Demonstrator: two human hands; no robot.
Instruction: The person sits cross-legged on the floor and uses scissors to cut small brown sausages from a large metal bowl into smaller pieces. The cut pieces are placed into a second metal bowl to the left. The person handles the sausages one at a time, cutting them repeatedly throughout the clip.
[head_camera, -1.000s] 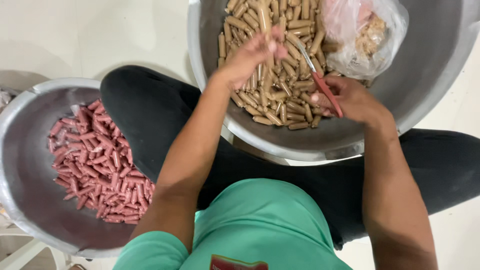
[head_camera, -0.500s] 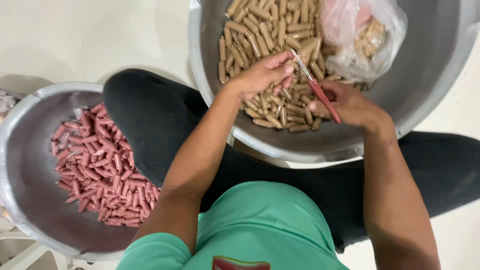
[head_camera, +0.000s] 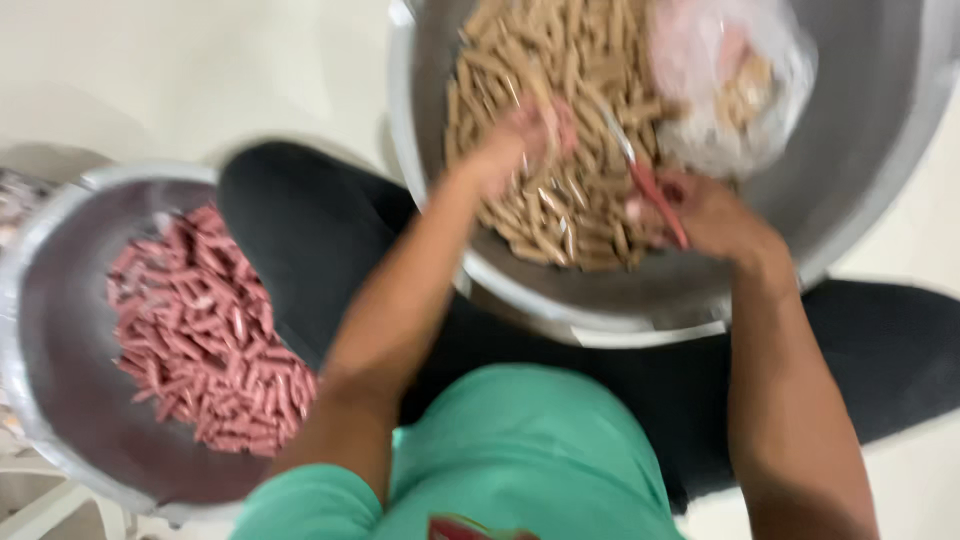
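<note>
Motion blur is softening everything, so I am struggling to tell whether my left hand (head_camera: 525, 135) is closed; it is resting on the tan sausages (head_camera: 545, 110) in the big metal bowl (head_camera: 870, 190). My right hand (head_camera: 705, 215) is gripping a red-handled tool (head_camera: 650, 180). A clear plastic bag (head_camera: 735, 75) is lying inside, near the rim. The pink sausages (head_camera: 205, 330) are sitting in a second bowl (head_camera: 60, 400), cut off at left.

Sausages (head_camera: 205, 330) in left basin (head_camera: 60, 400), sticks (head_camera: 560, 120) in right basin (head_camera: 860, 170)
</note>
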